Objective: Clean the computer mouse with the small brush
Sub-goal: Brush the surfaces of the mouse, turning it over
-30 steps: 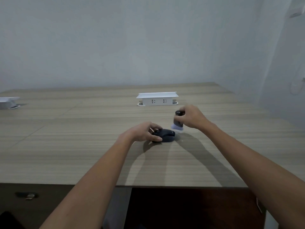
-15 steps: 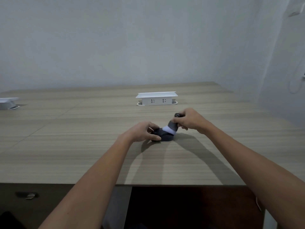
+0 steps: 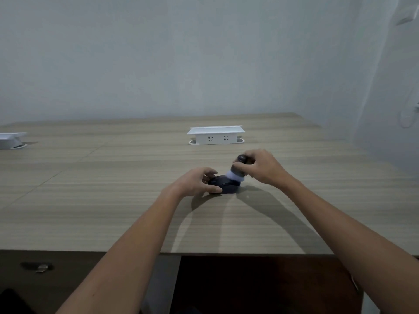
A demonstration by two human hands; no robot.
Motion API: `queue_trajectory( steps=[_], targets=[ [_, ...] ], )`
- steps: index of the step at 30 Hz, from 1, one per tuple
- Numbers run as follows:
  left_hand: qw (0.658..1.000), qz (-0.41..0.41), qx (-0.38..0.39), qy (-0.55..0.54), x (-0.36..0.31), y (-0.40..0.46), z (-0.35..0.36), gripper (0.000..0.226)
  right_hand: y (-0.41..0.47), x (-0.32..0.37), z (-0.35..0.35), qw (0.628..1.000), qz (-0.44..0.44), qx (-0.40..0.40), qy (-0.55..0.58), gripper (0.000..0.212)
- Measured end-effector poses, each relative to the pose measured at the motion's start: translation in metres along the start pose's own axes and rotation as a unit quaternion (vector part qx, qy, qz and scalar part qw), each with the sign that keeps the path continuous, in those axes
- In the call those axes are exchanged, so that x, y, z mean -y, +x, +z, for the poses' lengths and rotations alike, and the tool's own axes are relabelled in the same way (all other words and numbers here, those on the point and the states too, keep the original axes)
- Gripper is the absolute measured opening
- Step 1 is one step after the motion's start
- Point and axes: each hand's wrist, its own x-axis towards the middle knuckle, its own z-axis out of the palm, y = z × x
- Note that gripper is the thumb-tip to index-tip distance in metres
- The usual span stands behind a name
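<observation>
A dark computer mouse (image 3: 226,185) lies on the wooden table (image 3: 113,200) a little past the middle. My left hand (image 3: 195,183) grips its left side with thumb and fingers and pins it down. My right hand (image 3: 260,166) holds a small brush (image 3: 238,172) with a dark rounded handle and white bristles. The bristles touch the mouse's far right top. Part of the handle is hidden by my fingers.
A white pop-up socket box (image 3: 215,135) stands behind the mouse. A second white box (image 3: 10,140) sits at the far left edge. The table's near edge (image 3: 204,252) runs below my forearms, with a dark drawer front and a lock (image 3: 40,267) beneath it.
My right hand came down from beside the mouse and put the brush bristles on it, then shifted slightly right along its top. My left hand kept its hold on the mouse.
</observation>
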Motion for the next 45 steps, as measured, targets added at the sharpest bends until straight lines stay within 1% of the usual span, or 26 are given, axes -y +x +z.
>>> queue_trajectory(
  steps=[2, 3, 6, 8, 10, 12, 13, 15, 17, 18, 21, 23, 25, 27, 28, 30, 32, 35, 37, 40, 43, 45],
  targets=[
    [1.000, 0.015, -0.004, 0.021, -0.001, 0.000, 0.000, 0.067, -0.009, -0.001, 0.002, 0.999, -0.002, 0.036, 0.026, 0.013],
    [0.999, 0.024, -0.003, 0.024, -0.002, 0.000, 0.000, 0.061, -0.011, -0.005, 0.002, 0.999, 0.000, 0.029, 0.013, 0.011],
    [0.999, 0.029, 0.005, 0.025, -0.003, 0.000, 0.000, 0.053, -0.013, -0.018, -0.004, 0.996, -0.007, -0.054, -0.068, 0.009],
    [0.999, 0.032, 0.005, 0.040, -0.003, 0.001, 0.000, 0.053, -0.018, -0.018, -0.004, 0.994, -0.043, -0.083, -0.054, 0.009],
    [0.998, 0.035, 0.001, 0.056, -0.002, 0.002, 0.000, 0.052, -0.026, -0.011, 0.001, 0.995, -0.086, -0.045, -0.026, 0.009],
    [0.997, 0.037, -0.007, 0.074, -0.002, 0.003, -0.001, 0.050, -0.031, -0.012, 0.008, 0.994, -0.104, -0.008, -0.040, 0.009],
    [0.996, 0.036, -0.009, 0.081, -0.003, 0.004, -0.001, 0.050, -0.029, -0.016, 0.009, 0.993, -0.102, -0.016, -0.059, 0.010],
    [0.996, 0.031, -0.006, 0.083, -0.006, 0.006, -0.002, 0.054, -0.025, -0.024, 0.005, 0.990, -0.087, -0.062, -0.092, 0.012],
    [0.996, 0.026, -0.001, 0.088, -0.006, 0.006, -0.003, 0.056, -0.026, -0.024, 0.003, 0.988, -0.088, -0.092, -0.087, 0.012],
    [0.996, 0.024, -0.001, 0.090, -0.006, 0.005, -0.003, 0.056, -0.028, -0.019, 0.004, 0.988, -0.101, -0.089, -0.070, 0.011],
    [0.996, 0.018, -0.007, 0.088, -0.004, 0.002, -0.003, 0.052, -0.038, -0.009, 0.016, 0.991, -0.125, -0.034, -0.024, 0.009],
    [0.996, 0.019, -0.013, 0.082, -0.005, 0.002, -0.002, 0.053, -0.037, -0.016, 0.020, 0.993, -0.107, -0.032, -0.042, 0.009],
    [0.996, 0.020, -0.017, 0.080, -0.009, 0.003, 0.000, 0.054, -0.034, -0.026, 0.015, 0.992, -0.080, -0.070, -0.065, 0.009],
    [0.996, 0.021, -0.018, 0.082, -0.011, 0.004, 0.001, 0.054, -0.037, -0.026, 0.011, 0.992, -0.073, -0.092, -0.042, 0.010],
    [0.996, 0.021, -0.018, 0.085, -0.012, 0.004, 0.001, 0.054, -0.040, -0.023, 0.011, 0.993, -0.080, -0.085, -0.021, 0.010],
    [0.996, 0.021, -0.019, 0.089, -0.012, 0.004, 0.000, 0.053, -0.041, -0.016, 0.012, 0.995, -0.089, -0.044, 0.005, 0.009],
    [0.995, 0.023, -0.021, 0.097, -0.013, 0.004, 0.000, 0.053, -0.037, -0.018, 0.012, 0.996, -0.076, -0.035, -0.018, 0.010],
    [0.993, 0.025, -0.011, 0.111, -0.016, 0.002, -0.001, 0.053, -0.027, -0.030, 0.008, 0.993, -0.043, -0.087, -0.063, 0.011],
    [0.989, 0.035, 0.003, 0.146, -0.017, 0.003, -0.003, 0.049, -0.024, -0.029, 0.003, 0.994, -0.015, -0.104, -0.030, 0.010],
    [0.979, 0.041, 0.040, 0.197, -0.022, 0.006, -0.009, 0.046, -0.020, -0.026, -0.004, 0.995, 0.038, -0.083, 0.044, 0.012],
    [0.969, 0.036, 0.080, 0.230, -0.029, 0.007, -0.015, 0.050, -0.018, -0.026, -0.003, 0.997, 0.066, -0.033, 0.034, 0.016],
    [0.964, 0.039, 0.084, 0.250, -0.031, 0.008, -0.017, 0.053, -0.020, -0.025, -0.001, 0.997, 0.071, -0.013, 0.038, 0.015]
  ],
)
